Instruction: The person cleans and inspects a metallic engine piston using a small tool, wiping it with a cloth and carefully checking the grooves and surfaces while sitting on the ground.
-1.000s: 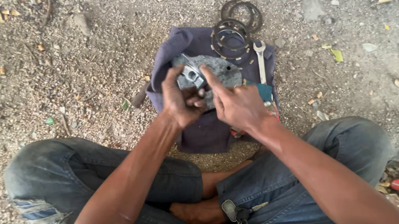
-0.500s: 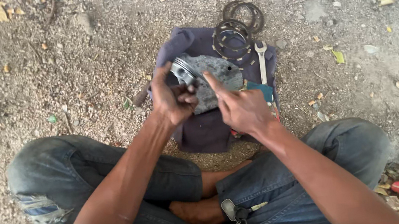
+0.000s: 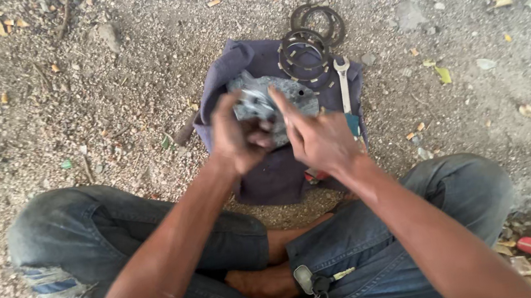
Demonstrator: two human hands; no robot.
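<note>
I sit cross-legged on gravel over a dark purple cloth [image 3: 269, 176]. My left hand [image 3: 237, 138] and my right hand [image 3: 318, 136] both grip a grey metal engine part [image 3: 272, 97], held just above the cloth. The left fingers curl around its near left side. On the right hand, the forefinger stretches up along the part's face. Whatever sits between my palms is hidden.
Dark ring-shaped plates [image 3: 304, 52] are stacked at the cloth's far right corner, more rings [image 3: 320, 19] behind them. A silver spanner [image 3: 343, 84] lies along the cloth's right edge. Keys [image 3: 318, 285] hang at my lap. A red cup and scraps [image 3: 528, 251] lie near my right knee.
The metal part has turned in my hands and sits a little lower and nearer. Both hands have shifted their hold on it while staying over the cloth.
</note>
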